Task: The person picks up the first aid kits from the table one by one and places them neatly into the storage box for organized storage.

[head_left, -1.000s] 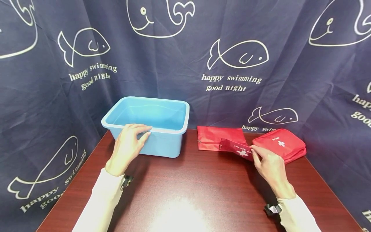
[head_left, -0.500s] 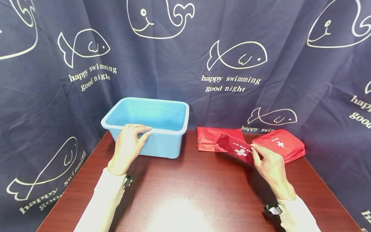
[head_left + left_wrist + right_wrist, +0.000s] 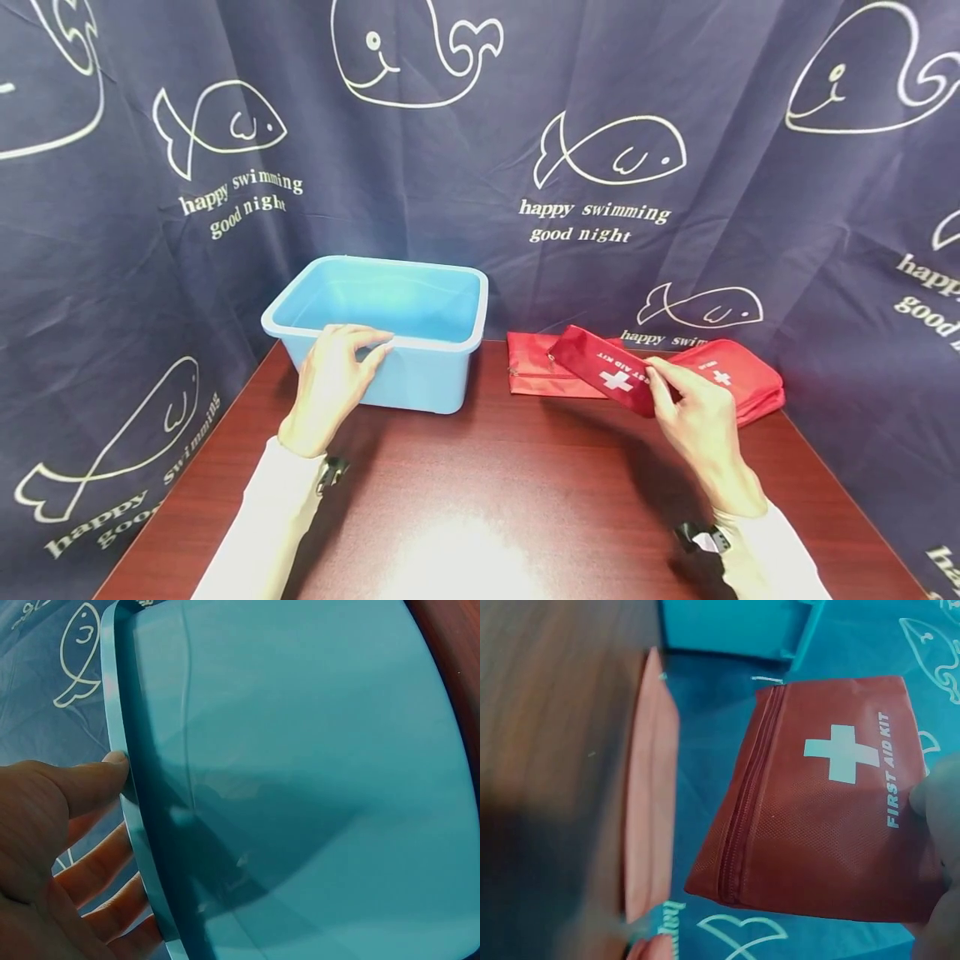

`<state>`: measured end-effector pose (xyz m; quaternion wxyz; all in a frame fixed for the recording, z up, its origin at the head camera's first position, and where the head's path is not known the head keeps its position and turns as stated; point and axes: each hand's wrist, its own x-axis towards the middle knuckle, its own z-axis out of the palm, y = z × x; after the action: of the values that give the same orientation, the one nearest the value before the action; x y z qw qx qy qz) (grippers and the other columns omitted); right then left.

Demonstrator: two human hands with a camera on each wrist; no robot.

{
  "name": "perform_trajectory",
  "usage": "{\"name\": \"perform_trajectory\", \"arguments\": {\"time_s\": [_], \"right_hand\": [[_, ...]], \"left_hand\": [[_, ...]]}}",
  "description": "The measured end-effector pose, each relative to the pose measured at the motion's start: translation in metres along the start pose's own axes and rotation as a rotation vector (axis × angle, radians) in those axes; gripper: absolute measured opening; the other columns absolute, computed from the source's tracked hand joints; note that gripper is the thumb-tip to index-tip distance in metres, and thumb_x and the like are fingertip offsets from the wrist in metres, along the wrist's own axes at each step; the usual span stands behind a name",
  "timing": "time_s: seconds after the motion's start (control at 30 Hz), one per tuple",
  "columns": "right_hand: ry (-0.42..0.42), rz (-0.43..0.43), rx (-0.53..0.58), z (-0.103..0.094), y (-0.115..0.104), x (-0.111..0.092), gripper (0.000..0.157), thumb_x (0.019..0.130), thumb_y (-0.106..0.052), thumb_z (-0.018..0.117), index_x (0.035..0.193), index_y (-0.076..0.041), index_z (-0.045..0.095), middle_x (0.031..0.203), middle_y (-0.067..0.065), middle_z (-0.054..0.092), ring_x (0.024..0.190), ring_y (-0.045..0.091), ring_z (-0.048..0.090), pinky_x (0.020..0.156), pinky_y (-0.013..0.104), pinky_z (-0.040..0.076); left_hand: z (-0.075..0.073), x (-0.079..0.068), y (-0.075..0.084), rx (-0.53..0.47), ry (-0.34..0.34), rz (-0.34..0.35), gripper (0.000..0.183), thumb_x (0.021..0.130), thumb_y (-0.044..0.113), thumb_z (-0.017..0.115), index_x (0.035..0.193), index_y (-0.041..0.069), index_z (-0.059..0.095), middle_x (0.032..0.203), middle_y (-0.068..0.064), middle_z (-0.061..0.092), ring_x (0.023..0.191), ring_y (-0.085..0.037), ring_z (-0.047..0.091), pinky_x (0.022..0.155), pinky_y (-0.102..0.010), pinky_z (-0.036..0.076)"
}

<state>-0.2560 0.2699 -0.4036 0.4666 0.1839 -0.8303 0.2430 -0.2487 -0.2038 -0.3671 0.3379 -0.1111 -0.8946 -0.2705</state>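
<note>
My left hand (image 3: 330, 383) grips the near rim of a light blue plastic bin (image 3: 420, 375). In the left wrist view the thumb presses the outer side of the bin's rim (image 3: 116, 697), with the fingers on the other side. My right hand (image 3: 697, 425) pinches one end of a red first aid pouch (image 3: 600, 367), held tilted above the table. Its white cross, lettering and zipper show in the right wrist view, where the pouch (image 3: 817, 825) hangs apart from the table. Behind it lies a flat red zippered pouch (image 3: 528, 362), partly hidden.
A thicker red first aid bag (image 3: 738, 375) lies at the back right, partly behind my right hand. The brown wooden table (image 3: 480, 475) carries a bright glare near its front. Dark blue curtains (image 3: 450, 183) with white fish drawings stand close behind and at both sides.
My right hand has lifted the first aid pouch, raising its free left end and turning its printed face more into view. The left hand stays on the bin's rim.
</note>
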Motion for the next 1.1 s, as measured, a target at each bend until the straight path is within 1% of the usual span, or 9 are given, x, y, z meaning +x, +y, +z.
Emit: {"name": "perform_trajectory", "arguments": {"time_s": [0.1, 0.13, 0.17, 0.23, 0.33, 0.8, 0.87, 0.97, 1.1], "right_hand": [[0.0, -0.012, -0.007, -0.001, -0.008, 0.01, 0.023, 0.089, -0.008, 0.077, 0.111, -0.008, 0.081, 0.098, 0.014, 0.079, 0.08, 0.034, 0.075, 0.074, 0.026, 0.051], [0.007, -0.011, -0.004, -0.001, -0.011, 0.013, 0.023, 0.089, -0.008, 0.077, 0.111, -0.008, 0.081, 0.099, 0.014, 0.079, 0.082, 0.034, 0.076, 0.073, 0.027, 0.051], [0.015, -0.013, 0.001, 0.0, -0.015, 0.016, 0.023, 0.089, -0.007, 0.077, 0.111, -0.008, 0.081, 0.099, 0.014, 0.079, 0.082, 0.035, 0.076, 0.073, 0.026, 0.051], [0.02, -0.007, 0.023, 0.002, -0.022, 0.023, 0.023, 0.089, -0.006, 0.076, 0.112, -0.009, 0.081, 0.101, 0.013, 0.079, 0.086, 0.034, 0.076, 0.079, 0.014, 0.05], [0.043, -0.004, 0.067, 0.006, -0.035, 0.035, 0.023, 0.088, -0.005, 0.077, 0.111, -0.01, 0.081, 0.101, 0.011, 0.079, 0.086, 0.032, 0.076, 0.088, -0.002, 0.037], [0.098, -0.014, 0.204, 0.031, -0.088, 0.083, 0.018, 0.092, -0.006, 0.073, 0.107, -0.011, 0.082, 0.097, 0.007, 0.079, 0.079, 0.025, 0.073, 0.085, 0.0, 0.041], [0.102, -0.017, 0.199, 0.035, -0.094, 0.09, 0.018, 0.093, -0.008, 0.073, 0.108, -0.012, 0.082, 0.098, 0.007, 0.079, 0.08, 0.024, 0.074, 0.085, 0.005, 0.046], [0.102, -0.019, 0.202, 0.042, -0.104, 0.102, 0.017, 0.095, -0.011, 0.072, 0.109, -0.012, 0.082, 0.099, 0.006, 0.079, 0.081, 0.023, 0.074, 0.08, 0.022, 0.056], [0.1, -0.036, 0.24, 0.053, -0.119, 0.119, 0.017, 0.096, -0.013, 0.071, 0.108, -0.011, 0.082, 0.099, 0.007, 0.079, 0.081, 0.022, 0.073, 0.076, 0.04, 0.059]], "left_hand": [[0.0, -0.001, -0.001, 0.002, 0.0, -0.002, 0.021, 0.091, 0.028, 0.081, 0.11, 0.02, 0.083, 0.11, 0.001, 0.078, 0.112, -0.028, 0.064, 0.092, -0.048, 0.052], [0.0, -0.001, -0.001, 0.002, 0.0, -0.003, 0.021, 0.091, 0.028, 0.081, 0.11, 0.02, 0.083, 0.11, 0.001, 0.078, 0.112, -0.028, 0.064, 0.092, -0.049, 0.052], [0.0, -0.001, -0.002, 0.003, -0.001, -0.005, 0.021, 0.091, 0.028, 0.081, 0.11, 0.02, 0.083, 0.111, 0.001, 0.078, 0.112, -0.028, 0.064, 0.092, -0.049, 0.052], [0.0, -0.001, -0.002, 0.004, -0.004, -0.011, 0.021, 0.091, 0.029, 0.08, 0.11, 0.021, 0.083, 0.111, 0.001, 0.078, 0.113, -0.027, 0.064, 0.092, -0.049, 0.052], [0.0, -0.002, -0.003, 0.003, -0.007, -0.017, 0.021, 0.092, 0.029, 0.08, 0.111, 0.021, 0.083, 0.111, 0.001, 0.078, 0.113, -0.027, 0.064, 0.092, -0.049, 0.052], [0.002, -0.001, -0.002, 0.016, 0.014, 0.0, 0.02, 0.091, 0.029, 0.08, 0.109, 0.021, 0.083, 0.11, 0.001, 0.078, 0.112, -0.028, 0.065, 0.092, -0.048, 0.052], [0.003, -0.001, -0.002, 0.016, 0.012, -0.004, 0.019, 0.091, 0.029, 0.08, 0.109, 0.022, 0.083, 0.11, 0.001, 0.078, 0.111, -0.028, 0.065, 0.092, -0.049, 0.052], [0.004, -0.001, -0.001, 0.014, 0.006, -0.009, 0.019, 0.091, 0.03, 0.08, 0.109, 0.022, 0.083, 0.111, 0.002, 0.078, 0.112, -0.028, 0.065, 0.092, -0.049, 0.052], [0.003, -0.001, -0.001, 0.01, 0.009, -0.006, 0.019, 0.091, 0.028, 0.08, 0.109, 0.021, 0.083, 0.11, 0.001, 0.078, 0.112, -0.028, 0.065, 0.093, -0.049, 0.051]]}}
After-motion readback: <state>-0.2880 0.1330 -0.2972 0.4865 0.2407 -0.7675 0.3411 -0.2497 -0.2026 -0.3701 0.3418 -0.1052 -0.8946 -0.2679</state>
